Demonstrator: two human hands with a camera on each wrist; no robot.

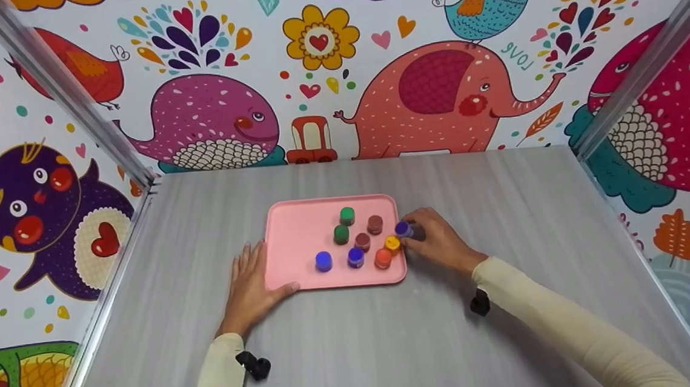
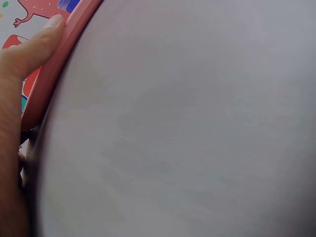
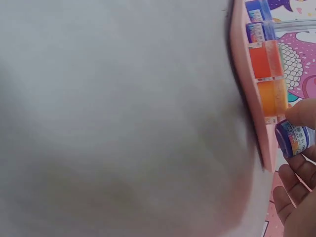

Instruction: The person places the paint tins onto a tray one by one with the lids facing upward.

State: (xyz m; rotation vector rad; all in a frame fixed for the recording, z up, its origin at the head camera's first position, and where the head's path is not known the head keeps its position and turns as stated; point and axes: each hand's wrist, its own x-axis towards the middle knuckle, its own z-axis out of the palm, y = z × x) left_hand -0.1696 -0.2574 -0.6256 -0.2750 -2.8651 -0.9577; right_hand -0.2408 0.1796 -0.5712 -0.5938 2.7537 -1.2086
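Observation:
My right hand [image 1: 438, 240] pinches a small blue-purple paint jar [image 1: 404, 230] between thumb and fingers, tilted on its side at the right rim of a pink tray [image 1: 292, 233]. In the right wrist view the held jar [image 3: 293, 138] shows a printed label. My left hand [image 1: 253, 288] rests at the tray's front left corner, fingers straight along the left side and thumb on the front rim. On the tray stand two green jars [image 1: 346, 216], two brown jars [image 1: 375, 225], two blue jars [image 1: 323, 262], a yellow jar [image 1: 392, 243] and an orange-red jar [image 1: 383, 259].
The tray lies on a grey wood-grain table [image 1: 355, 344]. Panels with cartoon animals [image 1: 430, 102] stand along the back and sides, with metal posts [image 1: 64, 91] at the corners. Small black devices [image 1: 479, 302] are worn at both wrists.

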